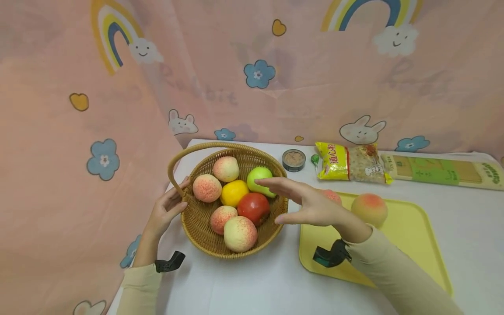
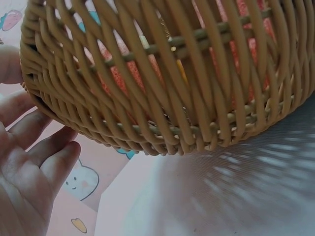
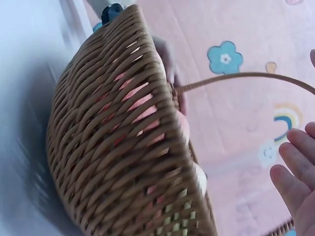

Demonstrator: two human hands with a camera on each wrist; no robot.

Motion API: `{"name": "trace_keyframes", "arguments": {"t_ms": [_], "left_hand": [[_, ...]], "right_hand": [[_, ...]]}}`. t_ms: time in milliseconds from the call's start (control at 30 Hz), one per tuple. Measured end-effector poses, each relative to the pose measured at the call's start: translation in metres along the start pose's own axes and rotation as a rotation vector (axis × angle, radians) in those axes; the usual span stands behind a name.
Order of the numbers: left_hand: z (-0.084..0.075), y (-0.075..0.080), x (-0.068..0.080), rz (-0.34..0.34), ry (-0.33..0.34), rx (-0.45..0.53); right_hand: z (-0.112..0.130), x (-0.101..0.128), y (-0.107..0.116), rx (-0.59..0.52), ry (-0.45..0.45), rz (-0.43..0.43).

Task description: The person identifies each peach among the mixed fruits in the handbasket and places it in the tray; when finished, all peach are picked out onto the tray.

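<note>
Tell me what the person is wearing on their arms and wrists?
Both arms have long, pale cream sleeves. The left wrist wears a small black camera mount, and the right wrist wears a black and teal camera mount. The hands are bare, without gloves.

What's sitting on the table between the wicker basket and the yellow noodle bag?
In the head view, a small round tin and a little green object lie between the wicker basket and the yellow noodle bag, on the white table.
</note>
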State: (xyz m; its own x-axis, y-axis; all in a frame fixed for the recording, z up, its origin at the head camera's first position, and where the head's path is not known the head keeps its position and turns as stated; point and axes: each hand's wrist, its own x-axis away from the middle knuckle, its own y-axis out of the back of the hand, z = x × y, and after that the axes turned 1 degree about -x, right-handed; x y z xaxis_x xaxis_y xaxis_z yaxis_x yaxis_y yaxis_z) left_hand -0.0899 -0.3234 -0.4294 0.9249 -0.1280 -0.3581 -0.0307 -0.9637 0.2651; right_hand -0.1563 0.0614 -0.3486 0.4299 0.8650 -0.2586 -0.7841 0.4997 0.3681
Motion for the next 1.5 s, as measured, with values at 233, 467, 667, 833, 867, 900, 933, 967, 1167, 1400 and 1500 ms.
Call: {"name": "trace_keyframes", "arguments": {"t_ms": [233,467,667,833,867,900,933,967,1167,1400,1500], "left_hand": [[0.002,0.002,-0.005,-0.016,-0.024,0.010],[0.005,0.002,-0.004,-0.021,-0.020,0.004],[0.006,0.002,-0.003,-0.009,-0.020,0.001],[0.006,-0.001,-0.004,-0.013,-0.032,0.032],[0.006,-0.001,-0.003,-0.013,-0.033,0.035],[0.006,-0.002,-0.003,-0.012,-0.033,0.036],[0.006,-0.003,-0.003,-0.010,-0.034,0.034],[0.007,-0.003,-0.002,-0.007,-0.034,0.034],[0.006,-0.004,-0.001,0.000,-0.054,0.019],[0.004,-0.003,-0.001,0.003,-0.057,0.022],[0.003,-0.002,0.001,0.002,-0.050,0.019]], "right_hand": [[-0.002,-0.057,-0.003,-0.018,0.010,0.058],[-0.007,-0.106,-0.011,0.098,-0.049,0.116],[-0.011,-0.137,-0.020,0.169,-0.118,0.161],[-0.023,-0.155,-0.026,0.132,-0.155,0.225],[-0.027,-0.157,-0.027,0.124,-0.154,0.240],[-0.031,-0.158,-0.028,0.128,-0.150,0.254],[-0.034,-0.159,-0.029,0.137,-0.147,0.268],[-0.038,-0.159,-0.031,0.150,-0.143,0.278],[-0.051,-0.157,-0.039,0.229,-0.167,0.296],[-0.059,-0.158,-0.045,0.304,-0.160,0.293],[-0.063,-0.158,-0.047,0.346,-0.112,0.274]]}}
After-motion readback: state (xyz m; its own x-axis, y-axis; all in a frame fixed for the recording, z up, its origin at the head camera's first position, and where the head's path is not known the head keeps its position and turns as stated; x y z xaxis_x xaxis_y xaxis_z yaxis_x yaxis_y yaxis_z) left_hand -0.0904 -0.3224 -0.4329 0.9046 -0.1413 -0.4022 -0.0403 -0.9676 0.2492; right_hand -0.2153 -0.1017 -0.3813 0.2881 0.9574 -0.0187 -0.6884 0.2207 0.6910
